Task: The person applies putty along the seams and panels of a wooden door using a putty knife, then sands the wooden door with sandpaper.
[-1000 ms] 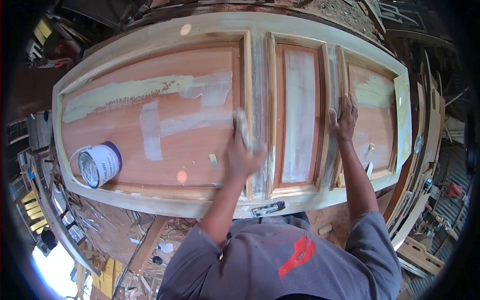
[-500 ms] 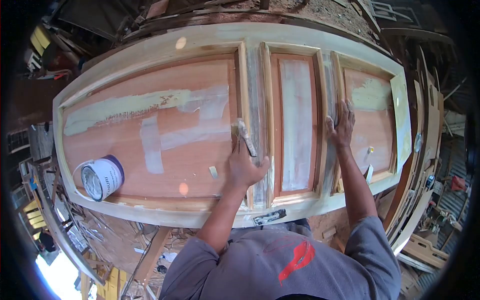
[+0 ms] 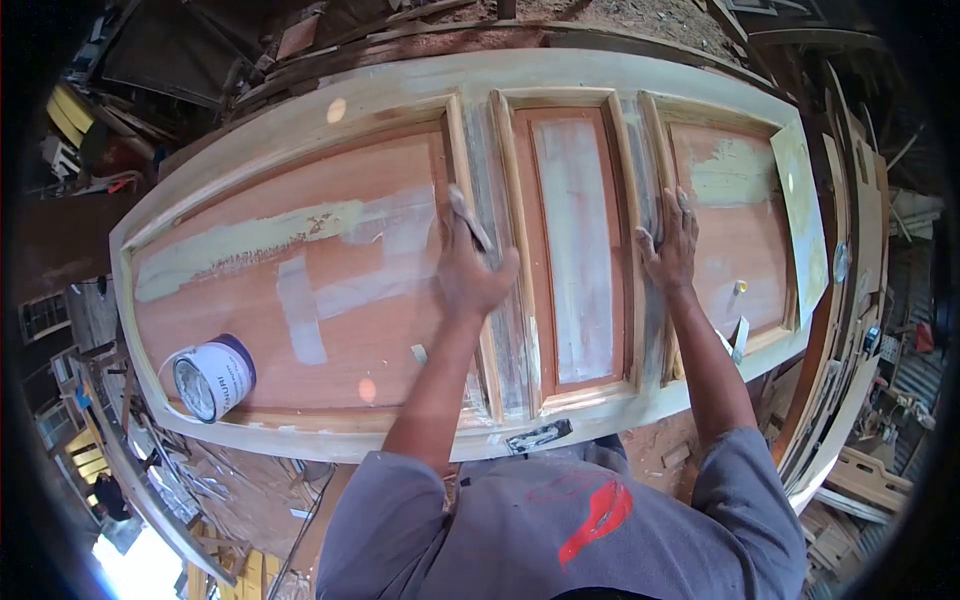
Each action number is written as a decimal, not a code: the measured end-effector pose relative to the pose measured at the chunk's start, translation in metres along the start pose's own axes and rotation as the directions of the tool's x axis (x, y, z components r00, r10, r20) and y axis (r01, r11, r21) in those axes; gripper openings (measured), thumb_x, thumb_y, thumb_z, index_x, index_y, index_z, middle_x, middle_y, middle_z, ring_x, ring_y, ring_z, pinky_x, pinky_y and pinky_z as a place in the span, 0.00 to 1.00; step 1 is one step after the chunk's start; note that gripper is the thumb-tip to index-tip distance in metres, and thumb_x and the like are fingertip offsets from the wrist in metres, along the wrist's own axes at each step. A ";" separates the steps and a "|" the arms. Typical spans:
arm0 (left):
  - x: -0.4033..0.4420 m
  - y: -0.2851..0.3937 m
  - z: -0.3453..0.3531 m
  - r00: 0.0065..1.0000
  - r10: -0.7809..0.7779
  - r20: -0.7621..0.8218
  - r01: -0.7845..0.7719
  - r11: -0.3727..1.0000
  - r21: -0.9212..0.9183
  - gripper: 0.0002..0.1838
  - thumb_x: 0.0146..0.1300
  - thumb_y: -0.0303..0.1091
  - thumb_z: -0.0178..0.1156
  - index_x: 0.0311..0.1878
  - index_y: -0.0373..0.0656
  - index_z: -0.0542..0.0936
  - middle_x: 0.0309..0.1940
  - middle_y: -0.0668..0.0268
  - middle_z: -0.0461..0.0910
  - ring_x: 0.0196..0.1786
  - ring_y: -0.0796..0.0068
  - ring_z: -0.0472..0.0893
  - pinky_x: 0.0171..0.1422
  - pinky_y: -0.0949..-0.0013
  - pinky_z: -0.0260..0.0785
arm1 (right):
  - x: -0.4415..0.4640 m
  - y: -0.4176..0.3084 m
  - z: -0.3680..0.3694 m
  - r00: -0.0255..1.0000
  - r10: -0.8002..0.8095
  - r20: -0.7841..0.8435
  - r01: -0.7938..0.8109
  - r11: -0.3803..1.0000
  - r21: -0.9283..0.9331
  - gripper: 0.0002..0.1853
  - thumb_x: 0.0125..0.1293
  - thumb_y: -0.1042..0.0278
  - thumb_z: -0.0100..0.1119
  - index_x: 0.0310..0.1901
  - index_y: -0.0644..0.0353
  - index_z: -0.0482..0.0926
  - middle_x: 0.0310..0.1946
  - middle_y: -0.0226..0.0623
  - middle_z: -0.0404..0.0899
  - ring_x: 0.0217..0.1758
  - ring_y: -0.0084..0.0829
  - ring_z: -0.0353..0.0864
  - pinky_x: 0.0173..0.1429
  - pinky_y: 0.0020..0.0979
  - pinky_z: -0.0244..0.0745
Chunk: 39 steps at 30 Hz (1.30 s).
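Note:
A large panelled wooden door [image 3: 600, 70] lies flat before me, its panels smeared with pale filler. My left hand [image 3: 473, 275] is closed around a whitish-grey folded piece that looks like sandpaper [image 3: 468, 218], against the raised moulding [image 3: 460, 150] at the left panel's edge. My right hand [image 3: 675, 245] lies with fingers extended over the moulding between the middle and right panels, holding nothing visible. On the lower left of the door, a white-and-purple tub [image 3: 215, 378] of putty-like paste is tipped at an angle in view.
A pale sheet [image 3: 798, 220] lies over the door's right end. A small yellow-and-white bit [image 3: 740, 287] and a putty-smeared dark block [image 3: 539, 436] are also on the door. Boards [image 3: 860, 200] stand along the right, with wood scraps on the ground.
My left hand has slid up along the moulding, away from my body, with the folded piece. My right hand stays on its moulding. The view has shifted slightly.

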<state>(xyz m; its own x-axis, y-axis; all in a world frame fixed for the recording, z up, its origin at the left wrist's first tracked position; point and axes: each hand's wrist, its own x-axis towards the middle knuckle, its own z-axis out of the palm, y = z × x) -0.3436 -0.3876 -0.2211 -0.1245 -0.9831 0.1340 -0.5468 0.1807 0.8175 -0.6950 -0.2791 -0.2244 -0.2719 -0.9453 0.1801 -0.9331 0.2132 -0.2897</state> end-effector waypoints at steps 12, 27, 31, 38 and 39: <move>0.025 -0.002 0.007 0.998 0.039 -0.041 -0.036 0.996 0.084 0.46 0.51 0.49 0.74 0.72 0.37 0.73 0.57 0.47 0.87 0.59 0.44 0.87 0.67 0.46 0.78 | 0.000 0.002 0.004 1.000 0.008 -0.011 -0.008 1.000 -0.002 0.48 0.70 0.45 0.72 0.84 0.55 0.61 0.83 0.53 0.63 0.87 0.55 0.58 0.88 0.54 0.53; 0.061 0.002 0.006 0.978 -0.163 0.132 0.123 0.956 0.266 0.55 0.52 0.51 0.70 0.83 0.35 0.65 0.73 0.41 0.77 0.70 0.44 0.82 0.72 0.47 0.77 | 0.001 0.002 0.001 1.000 -0.018 0.004 0.018 1.000 0.013 0.47 0.71 0.44 0.70 0.84 0.57 0.62 0.82 0.54 0.63 0.87 0.55 0.59 0.88 0.55 0.53; 0.136 0.020 0.006 0.924 -0.299 0.238 0.236 0.936 0.262 0.53 0.52 0.51 0.70 0.81 0.35 0.67 0.72 0.41 0.77 0.68 0.43 0.82 0.71 0.47 0.78 | -0.002 0.004 0.002 1.000 -0.022 -0.004 0.022 1.000 0.017 0.47 0.72 0.43 0.70 0.83 0.57 0.62 0.82 0.54 0.64 0.87 0.55 0.59 0.88 0.55 0.53; 0.022 -0.009 0.011 0.985 0.149 -0.081 -0.123 0.955 0.269 0.46 0.52 0.51 0.71 0.73 0.38 0.74 0.61 0.44 0.84 0.59 0.40 0.86 0.64 0.45 0.80 | 0.002 0.004 0.002 1.000 -0.011 0.005 0.011 0.998 0.055 0.47 0.71 0.42 0.70 0.83 0.57 0.62 0.81 0.55 0.64 0.87 0.55 0.59 0.87 0.56 0.53; 0.039 -0.003 0.014 0.996 0.068 -0.053 -0.055 0.976 0.209 0.46 0.52 0.51 0.71 0.73 0.38 0.74 0.61 0.44 0.84 0.59 0.40 0.86 0.64 0.45 0.80 | 0.001 0.004 0.001 1.000 -0.009 0.009 0.008 0.999 0.053 0.47 0.71 0.42 0.70 0.83 0.57 0.62 0.81 0.56 0.64 0.87 0.55 0.59 0.87 0.56 0.53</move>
<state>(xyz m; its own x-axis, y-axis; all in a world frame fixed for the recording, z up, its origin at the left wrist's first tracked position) -0.3590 -0.4260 -0.2261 -0.1171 -0.9687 0.2190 -0.6999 0.2369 0.6738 -0.6986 -0.2800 -0.2265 -0.2617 -0.9492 0.1744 -0.9215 0.1921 -0.3376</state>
